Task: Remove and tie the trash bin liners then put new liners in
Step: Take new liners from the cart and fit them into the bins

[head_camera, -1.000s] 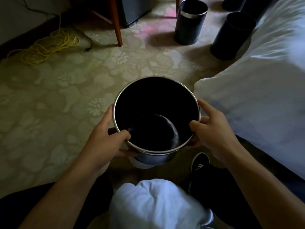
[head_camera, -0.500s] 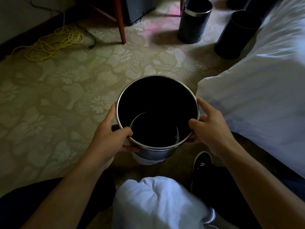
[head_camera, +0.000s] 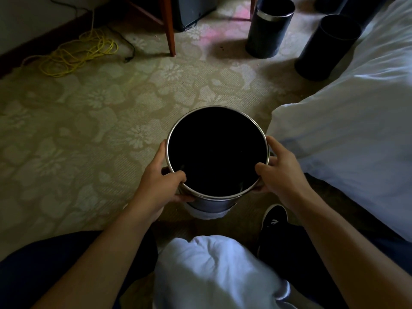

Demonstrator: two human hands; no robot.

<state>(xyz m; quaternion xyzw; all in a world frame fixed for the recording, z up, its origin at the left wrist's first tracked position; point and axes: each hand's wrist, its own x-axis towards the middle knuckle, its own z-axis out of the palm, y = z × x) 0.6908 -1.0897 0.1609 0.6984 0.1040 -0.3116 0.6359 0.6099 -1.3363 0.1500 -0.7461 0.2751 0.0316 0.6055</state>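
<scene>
A round trash bin (head_camera: 214,198) with a shiny metal rim stands upright on the carpet just in front of me. Its inside is black and I cannot tell whether a liner sits in it. My left hand (head_camera: 161,181) grips the rim on the left, thumb hooked over the edge. My right hand (head_camera: 277,169) grips the rim on the right the same way. Something white (head_camera: 208,215) shows under the bin's near side. A white bundle (head_camera: 214,268) lies between my knees, below the bin.
Two more dark bins stand at the back: one with a metal rim (head_camera: 268,30), one plain black (head_camera: 327,47). A white bed cover (head_camera: 347,121) fills the right side. A wooden chair leg (head_camera: 169,30) and a coiled yellow cable (head_camera: 75,54) are at the back left.
The bin has been tipped from leaning toward me to standing straight, so its bottom no longer shows. Both hands kept their hold on the rim.
</scene>
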